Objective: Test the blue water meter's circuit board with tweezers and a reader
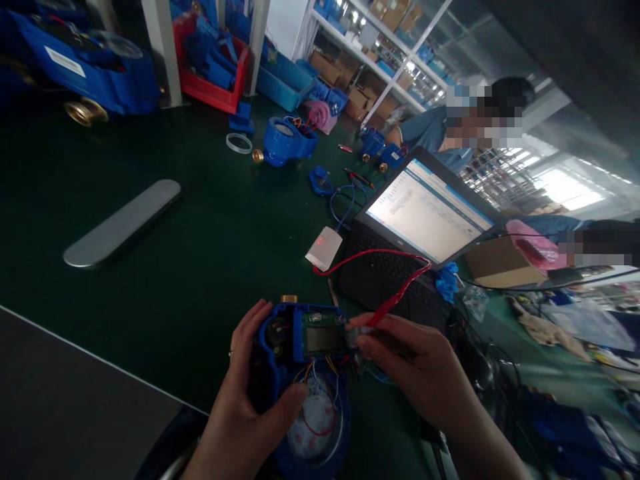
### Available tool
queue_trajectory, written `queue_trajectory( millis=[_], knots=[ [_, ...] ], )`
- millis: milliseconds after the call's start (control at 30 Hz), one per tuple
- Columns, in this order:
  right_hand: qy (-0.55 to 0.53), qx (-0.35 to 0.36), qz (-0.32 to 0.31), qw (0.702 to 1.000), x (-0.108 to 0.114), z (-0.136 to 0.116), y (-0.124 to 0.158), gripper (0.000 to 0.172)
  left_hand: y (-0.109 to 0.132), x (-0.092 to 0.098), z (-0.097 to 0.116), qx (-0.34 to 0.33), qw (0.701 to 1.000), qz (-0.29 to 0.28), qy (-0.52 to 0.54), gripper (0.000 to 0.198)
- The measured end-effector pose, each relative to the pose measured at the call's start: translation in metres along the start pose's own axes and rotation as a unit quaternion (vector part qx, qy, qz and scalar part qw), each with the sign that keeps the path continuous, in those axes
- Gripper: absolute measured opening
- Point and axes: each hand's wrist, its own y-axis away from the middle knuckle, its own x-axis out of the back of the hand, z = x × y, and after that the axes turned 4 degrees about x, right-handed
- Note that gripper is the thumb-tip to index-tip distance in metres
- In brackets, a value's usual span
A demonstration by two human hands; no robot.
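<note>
An opened blue meter housing (297, 333) with a green circuit board, a small grey display and thin coloured wires lies at the table's near edge. My left hand (255, 400) is wrapped round its left side, the thumb over the round part. At the right end of the board, my right hand (400, 353) pinches a small grey connector (356, 333). From that connector a red cable (395, 300) loops up over the laptop keyboard to a white box (324, 248) with a red light. A brass fitting (289, 299) sticks out at the housing's top.
An open laptop (430, 207) stands to the right of the white box. Farther back are another blue meter (283, 141), a red bin (210, 95) and a blue bin (285, 90). A grey flat bar (125, 223) lies at left. People (425, 130) sit across the table.
</note>
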Motion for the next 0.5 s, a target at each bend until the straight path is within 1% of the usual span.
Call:
queue_trajectory(
  millis=[133, 233, 333, 500],
  knots=[
    [0.011, -0.007, -0.006, 1.000, -0.0002, -0.0009, 0.0008, 0.020, -0.0003, 0.0012, -0.0008, -0.014, 1.000, -0.002, 0.011, 0.077],
    [0.013, -0.016, 0.005, 1.000, 0.0006, 0.0008, 0.0036, 0.021, -0.0001, 0.0008, -0.0011, -0.028, 1.000, 0.006, 0.012, 0.072],
    [-0.024, -0.024, 0.013, 0.999, 0.0020, 0.0029, 0.0051, 0.018, 0.0000, -0.0007, -0.0011, -0.038, 0.999, 0.016, 0.010, 0.071],
    [-0.080, -0.038, 0.017, 0.996, 0.0033, 0.0046, 0.0051, 0.015, -0.0001, -0.0021, -0.0025, -0.042, 0.999, 0.014, 0.006, 0.071]
  ],
)
